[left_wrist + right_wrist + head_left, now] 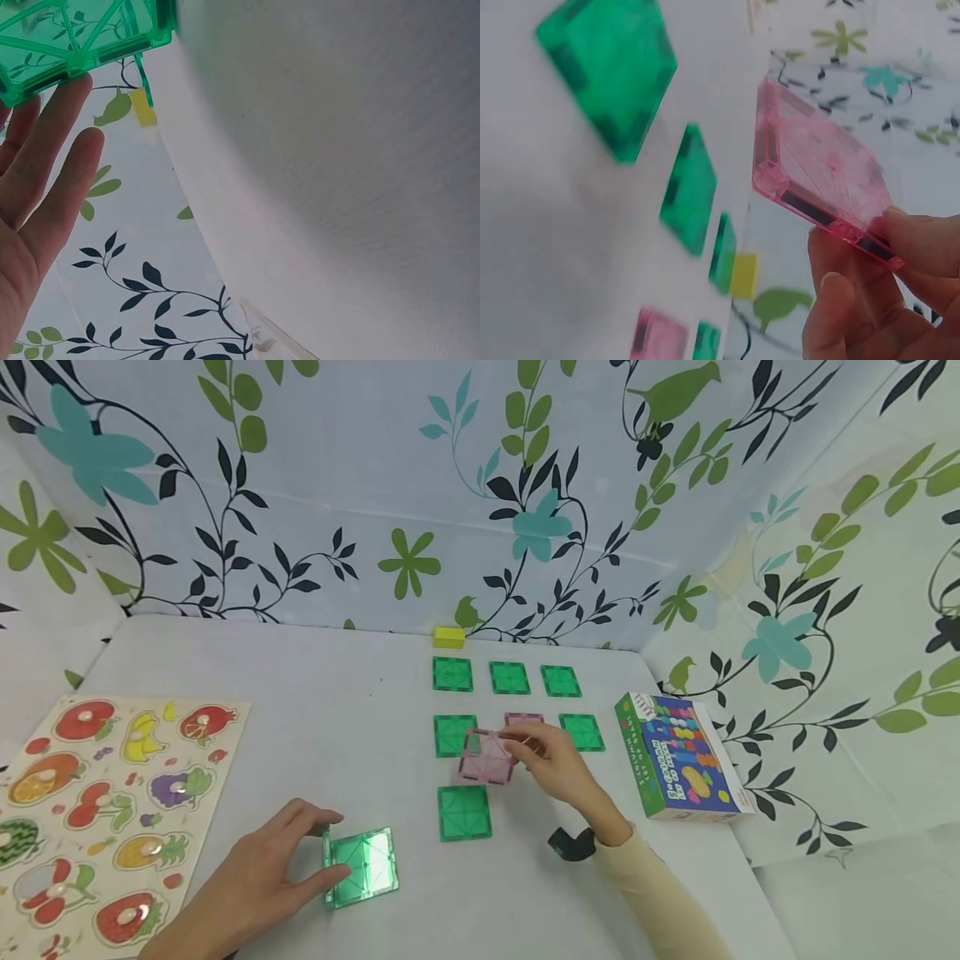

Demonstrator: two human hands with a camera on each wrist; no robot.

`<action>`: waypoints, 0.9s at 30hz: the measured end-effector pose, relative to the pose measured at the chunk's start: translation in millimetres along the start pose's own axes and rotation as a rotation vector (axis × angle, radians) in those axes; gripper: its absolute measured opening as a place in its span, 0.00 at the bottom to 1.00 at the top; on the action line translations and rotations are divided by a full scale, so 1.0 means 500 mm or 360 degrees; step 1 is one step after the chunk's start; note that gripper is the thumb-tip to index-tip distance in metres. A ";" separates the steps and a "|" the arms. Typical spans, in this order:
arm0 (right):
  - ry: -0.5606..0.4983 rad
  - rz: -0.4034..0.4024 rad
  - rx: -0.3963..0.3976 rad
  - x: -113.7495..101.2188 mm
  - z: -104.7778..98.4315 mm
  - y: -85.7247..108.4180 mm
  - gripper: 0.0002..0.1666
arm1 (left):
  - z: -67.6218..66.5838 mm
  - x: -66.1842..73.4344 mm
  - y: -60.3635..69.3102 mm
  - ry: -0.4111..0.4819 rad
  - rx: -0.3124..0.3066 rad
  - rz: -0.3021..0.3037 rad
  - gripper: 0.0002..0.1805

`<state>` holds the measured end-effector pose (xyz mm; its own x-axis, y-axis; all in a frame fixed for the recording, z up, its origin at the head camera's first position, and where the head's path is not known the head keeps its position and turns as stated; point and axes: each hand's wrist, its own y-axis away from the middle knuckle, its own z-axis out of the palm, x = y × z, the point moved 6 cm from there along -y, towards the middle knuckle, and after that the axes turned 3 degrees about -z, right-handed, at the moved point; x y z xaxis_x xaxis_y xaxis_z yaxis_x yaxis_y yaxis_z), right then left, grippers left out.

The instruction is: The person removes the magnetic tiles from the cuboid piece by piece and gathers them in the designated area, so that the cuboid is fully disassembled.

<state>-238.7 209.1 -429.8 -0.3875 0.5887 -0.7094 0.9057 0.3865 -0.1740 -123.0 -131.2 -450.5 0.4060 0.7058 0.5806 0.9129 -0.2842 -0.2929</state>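
Note:
My right hand [551, 764] pinches a translucent pink square magnetic tile [486, 758] by its edge, thumb on one face, as the right wrist view shows. The tile is held above the table, tilted. Behind it, a second pink tile [523, 718] lies partly hidden by the hand. Around these lie several green square tiles, among them a near one [464, 814], a left one [450, 735] and a right one [582, 732]. At the front left, my left hand [270, 864] holds green magnetic tiles [367, 866] between thumb and fingers; how many is unclear.
A sheet of fruit stickers [112, 818] covers the table's left side. On the right lies a colourful box [678, 756]. A yellow block [448, 637] sits at the back edge, before a leaf-patterned cloth [322, 485]. A dark object [572, 844] is beside my right wrist.

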 end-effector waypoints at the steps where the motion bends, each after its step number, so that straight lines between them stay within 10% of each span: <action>1: -0.0001 0.0046 0.0002 0.014 -0.011 0.009 0.14 | 0.001 0.000 0.000 -0.0003 -0.0005 -0.0005 0.28; 12: -0.0067 0.0486 -0.0184 0.153 -0.064 0.105 0.17 | 0.003 0.001 -0.001 -0.0007 -0.0022 -0.0028 0.28; 27: 0.0184 0.0427 -0.0319 0.199 -0.034 0.110 0.15 | 0.003 -0.002 0.000 -0.0011 -0.0039 -0.0049 0.28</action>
<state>-230.4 300.9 -498.2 -0.1674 0.7602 -0.6278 0.9307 0.3320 0.1538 -123.6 -130.7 -452.3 0.3772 0.7188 0.5840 0.9259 -0.2778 -0.2561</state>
